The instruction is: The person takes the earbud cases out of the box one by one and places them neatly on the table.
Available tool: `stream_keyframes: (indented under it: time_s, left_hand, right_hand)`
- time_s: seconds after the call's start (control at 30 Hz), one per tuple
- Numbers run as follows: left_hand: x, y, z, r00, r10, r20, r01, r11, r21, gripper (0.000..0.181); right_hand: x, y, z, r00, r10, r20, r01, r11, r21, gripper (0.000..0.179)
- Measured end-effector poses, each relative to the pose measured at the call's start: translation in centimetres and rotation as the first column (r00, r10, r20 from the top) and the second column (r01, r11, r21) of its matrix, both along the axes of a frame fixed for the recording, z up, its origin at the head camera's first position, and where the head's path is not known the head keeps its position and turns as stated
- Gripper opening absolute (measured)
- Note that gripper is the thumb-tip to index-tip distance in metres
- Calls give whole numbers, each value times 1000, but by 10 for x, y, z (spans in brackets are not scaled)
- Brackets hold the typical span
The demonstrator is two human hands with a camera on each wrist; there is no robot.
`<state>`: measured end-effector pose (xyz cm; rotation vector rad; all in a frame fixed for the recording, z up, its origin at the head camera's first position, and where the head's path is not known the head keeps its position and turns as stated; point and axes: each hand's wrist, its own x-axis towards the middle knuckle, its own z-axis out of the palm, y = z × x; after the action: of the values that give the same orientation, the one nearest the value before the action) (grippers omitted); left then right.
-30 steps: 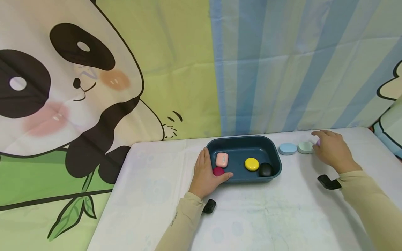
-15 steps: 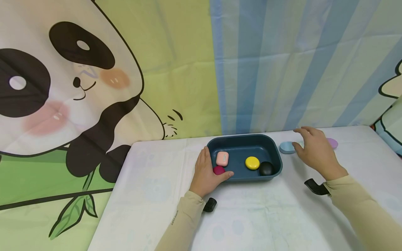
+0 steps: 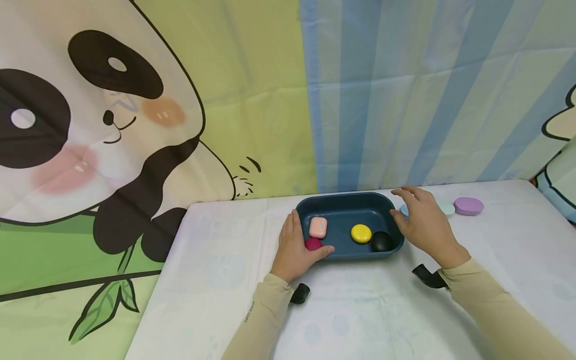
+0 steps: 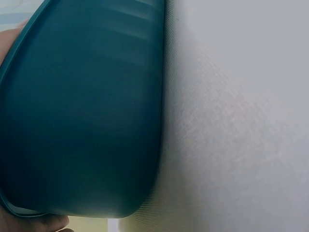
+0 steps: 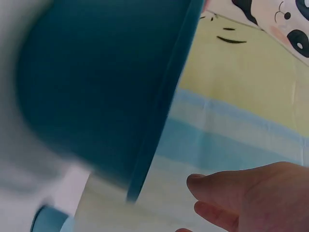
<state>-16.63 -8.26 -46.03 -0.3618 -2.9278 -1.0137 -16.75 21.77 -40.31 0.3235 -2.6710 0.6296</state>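
Observation:
A dark blue rectangular basin (image 3: 346, 200) with rounded corners stands at the back of the table in the head view. My left hand (image 3: 294, 252) rests along its left end, fingers straight and thumb stretched over the front rim. In the basin lie a pink rounded case (image 3: 318, 227), a crimson ball (image 3: 313, 244), a yellow disc-like piece (image 3: 361, 234) and a black round piece (image 3: 382, 241). At the right end hovers my right hand (image 3: 427, 222), fingers spread and holding nothing. The right wrist view shows its thumb (image 5: 217, 186) apart from the basin rim (image 5: 159, 116).
To the right of the basin, a light blue oval piece (image 3: 404, 209), partly behind my right hand, a mint-green piece (image 3: 447, 208) and a purple oval piece (image 3: 469, 206) stand in a row. A printed panda cloth (image 3: 256, 100) hangs right behind the white table (image 3: 216, 260).
My right hand has moved left from the purple piece, past the mint-green and light blue ones, to the basin's right end. The purple piece is uncovered. My left hand has stayed put.

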Motion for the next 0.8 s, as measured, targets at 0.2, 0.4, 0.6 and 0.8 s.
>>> stream_keyframes:
  time_s: [0.2,0.4,0.6,0.8]
  left_hand:
    - [0,-1,-1,1000,-1,2,1,1000,-15,126]
    - [0,-1,-1,1000,-3,6,3,1000,-23,127]
    - [-1,-2,0,1000,-7,-2,7,1000,-26,126]
    - [-2,-2,0,1000,-23,9,23,999,-22,126]
  right_hand:
    - [-2,-21,-3,1000,30,-6,-30,1000,8,44]
    - [-3,-43,-4,999,44,29,-45,999,12,47]
    - [-5,-63,-3,996,84,20,-84,996,17,47]
    - [-7,-80,-7,994,103,45,-104,994,22,48]
